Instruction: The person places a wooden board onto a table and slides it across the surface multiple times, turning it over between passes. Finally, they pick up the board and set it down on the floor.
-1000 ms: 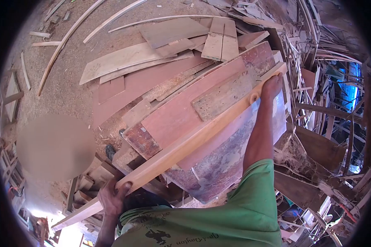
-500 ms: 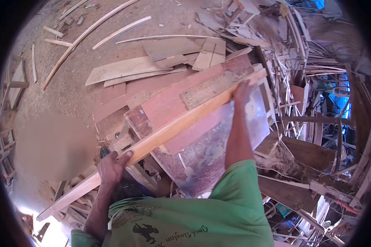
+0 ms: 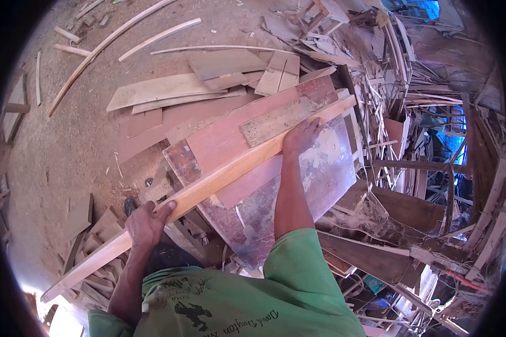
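Head view: the long plank point(image 3: 219, 180) ran on a slant from the lower left of the frame up to the upper right of centre, its middle lying across the battered red worktop point(image 3: 315, 185). The left hand point(image 3: 146, 224), down in the lower left, was wrapped tight round the plank's near stretch, thumb on top. The right hand point(image 3: 301, 137) sat much further up, just above centre, arm out straight, fingers hooked over the far edge. The hands were set wide apart, likely because a piece this long would swing if gripped in one spot, and the worktop seemed to take its weight. A small pale board point(image 3: 272, 122) lay on the worktop just beyond the plank and roughly in line with it. Loose boards point(image 3: 163, 90) were spread over the sawdust floor point(image 3: 67, 151) at upper left, and a tangle of offcuts point(image 3: 399, 84) was heaped at the right.
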### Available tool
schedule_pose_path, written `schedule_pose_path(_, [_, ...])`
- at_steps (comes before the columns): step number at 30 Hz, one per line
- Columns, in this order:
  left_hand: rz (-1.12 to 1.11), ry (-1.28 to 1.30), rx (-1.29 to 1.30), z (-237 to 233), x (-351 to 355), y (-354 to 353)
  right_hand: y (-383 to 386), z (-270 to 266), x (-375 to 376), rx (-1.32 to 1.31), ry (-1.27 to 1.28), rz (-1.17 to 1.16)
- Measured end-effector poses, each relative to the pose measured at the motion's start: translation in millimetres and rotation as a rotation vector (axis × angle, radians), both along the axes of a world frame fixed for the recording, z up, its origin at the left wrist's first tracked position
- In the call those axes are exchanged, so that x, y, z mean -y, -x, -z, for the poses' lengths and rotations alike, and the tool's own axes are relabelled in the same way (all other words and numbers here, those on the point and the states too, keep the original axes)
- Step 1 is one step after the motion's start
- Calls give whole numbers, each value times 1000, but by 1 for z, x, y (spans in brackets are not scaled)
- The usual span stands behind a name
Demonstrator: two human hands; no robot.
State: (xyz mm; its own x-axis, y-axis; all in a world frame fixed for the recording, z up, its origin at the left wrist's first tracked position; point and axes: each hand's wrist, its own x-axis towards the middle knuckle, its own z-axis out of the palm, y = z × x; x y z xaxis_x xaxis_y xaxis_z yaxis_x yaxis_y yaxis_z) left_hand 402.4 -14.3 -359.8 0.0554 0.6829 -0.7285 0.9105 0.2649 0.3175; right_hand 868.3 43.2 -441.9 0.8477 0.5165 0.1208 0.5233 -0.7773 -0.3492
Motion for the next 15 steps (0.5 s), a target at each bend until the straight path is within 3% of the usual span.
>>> schedule_pose_path(4, [-18, -34, 54, 2, -3, -13, -22, 9, -2, -2, -113, -4])
schedule_pose_path(10, [114, -289, 181, 4, 2, -31, -41, 6, -10, 5, -124, -4])
schedule_pose_path(13, [361, -395, 181, 23, 8, -38, -47, 1, -13, 21, -118, -11])
schedule_pose_path(15, [536, -631, 212, 33, 7, -48, -53, 1, -17, 37, -111, -23])
